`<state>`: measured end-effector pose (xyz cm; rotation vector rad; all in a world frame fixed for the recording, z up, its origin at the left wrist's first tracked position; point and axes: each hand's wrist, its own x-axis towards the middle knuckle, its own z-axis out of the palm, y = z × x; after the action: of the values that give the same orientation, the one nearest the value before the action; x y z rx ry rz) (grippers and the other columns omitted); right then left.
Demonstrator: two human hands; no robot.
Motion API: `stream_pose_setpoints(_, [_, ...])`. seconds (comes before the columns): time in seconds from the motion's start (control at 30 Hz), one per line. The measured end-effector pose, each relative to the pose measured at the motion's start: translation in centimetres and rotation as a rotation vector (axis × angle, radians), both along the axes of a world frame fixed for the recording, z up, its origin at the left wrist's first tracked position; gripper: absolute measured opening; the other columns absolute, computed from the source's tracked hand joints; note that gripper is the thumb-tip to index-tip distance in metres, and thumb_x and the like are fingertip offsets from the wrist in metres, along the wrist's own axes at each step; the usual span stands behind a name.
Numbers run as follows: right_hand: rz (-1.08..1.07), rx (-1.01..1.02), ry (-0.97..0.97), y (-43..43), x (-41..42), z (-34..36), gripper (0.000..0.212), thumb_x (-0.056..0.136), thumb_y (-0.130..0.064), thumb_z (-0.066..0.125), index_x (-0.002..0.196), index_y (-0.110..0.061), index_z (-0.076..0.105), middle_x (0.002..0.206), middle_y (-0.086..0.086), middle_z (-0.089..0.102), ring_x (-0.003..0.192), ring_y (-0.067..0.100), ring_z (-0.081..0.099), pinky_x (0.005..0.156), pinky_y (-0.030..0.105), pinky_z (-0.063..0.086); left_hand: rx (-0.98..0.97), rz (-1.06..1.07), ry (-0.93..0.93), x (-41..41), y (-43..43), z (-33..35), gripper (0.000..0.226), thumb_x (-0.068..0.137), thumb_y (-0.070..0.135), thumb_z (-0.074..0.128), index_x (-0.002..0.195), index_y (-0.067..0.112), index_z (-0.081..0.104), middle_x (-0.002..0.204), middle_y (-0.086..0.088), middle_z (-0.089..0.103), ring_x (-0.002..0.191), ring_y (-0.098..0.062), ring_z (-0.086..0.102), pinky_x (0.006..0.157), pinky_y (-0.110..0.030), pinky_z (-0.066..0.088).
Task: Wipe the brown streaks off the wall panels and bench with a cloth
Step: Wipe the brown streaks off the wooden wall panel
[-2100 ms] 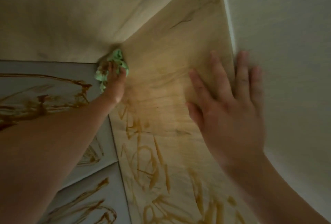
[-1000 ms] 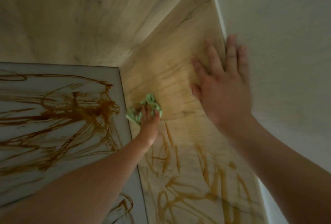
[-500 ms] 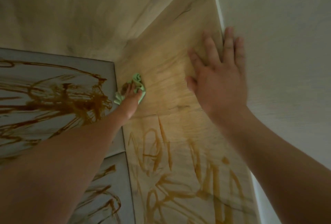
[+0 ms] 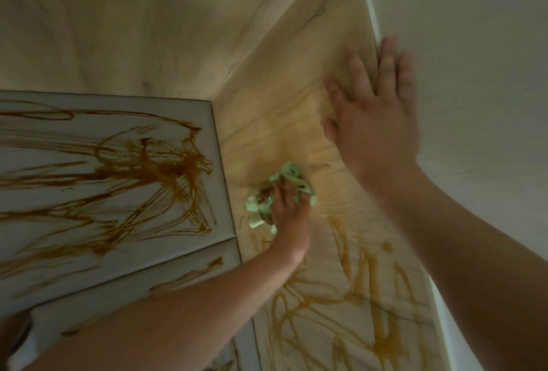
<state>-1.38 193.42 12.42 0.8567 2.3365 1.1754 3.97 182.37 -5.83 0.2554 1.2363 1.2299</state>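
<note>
My left hand (image 4: 289, 213) grips a crumpled green cloth (image 4: 278, 192), stained brown, and presses it against the light wooden side panel (image 4: 267, 121). Brown streaks (image 4: 350, 305) cover the lower part of that panel below the cloth; the part above it looks wiped. My right hand (image 4: 372, 115) lies flat and open on the same panel near its right edge, fingers straight. To the left, a grey padded panel (image 4: 44, 163) carries dense brown streaks (image 4: 154, 174), and a second grey panel (image 4: 124, 290) below it is streaked too.
A pale wooden surface (image 4: 118, 20) spans the top of the view and meets the side panel in a corner. A white wall (image 4: 480, 44) runs along the right edge. My forearms cross the lower half of the view.
My left hand slid the cloth down and right along the wooden panel, onto the upper edge of the streaks. My right hand stayed flat on the panel.
</note>
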Motion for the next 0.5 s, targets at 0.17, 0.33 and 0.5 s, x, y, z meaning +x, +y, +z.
stream_pose_setpoints(0.17, [-0.007,-0.043,0.049,0.3,0.2,-0.2,0.064,0.102,-0.054,0.046,0.159,-0.028,0.038,0.173,0.01,0.014,0.156,0.049,-0.003,0.127,0.058,-0.004,0.221,-0.028,0.117,0.0,-0.9,-0.6,0.064,0.107,0.052,0.035,0.131,0.08,-0.017,0.157,0.034,-0.031,0.154,-0.008,-0.022,0.126,-0.037,-0.005])
stream_pose_setpoints(0.33, [-0.008,-0.016,0.036,0.4,0.4,-0.3,0.065,0.101,-0.055,0.047,0.159,-0.029,0.038,0.173,0.01,0.013,0.156,0.049,-0.003,0.127,0.058,-0.005,-0.275,-0.039,-0.153,-2.6,2.8,-11.8,0.07,0.105,0.064,0.03,0.162,0.043,-0.003,0.172,0.013,-0.009,0.158,-0.023,0.009,0.124,-0.054,0.022])
stream_pose_setpoints(0.5, [0.028,-0.037,0.097,0.7,0.7,-0.5,0.057,0.104,-0.048,0.05,0.157,-0.026,0.043,0.172,0.01,0.018,0.156,0.05,0.002,0.127,0.058,-0.002,-0.477,-0.012,-0.306,-1.7,2.2,-17.4,0.069,0.1,0.072,0.032,0.161,0.042,0.018,0.166,0.007,0.026,0.142,-0.028,0.04,0.108,-0.053,0.041])
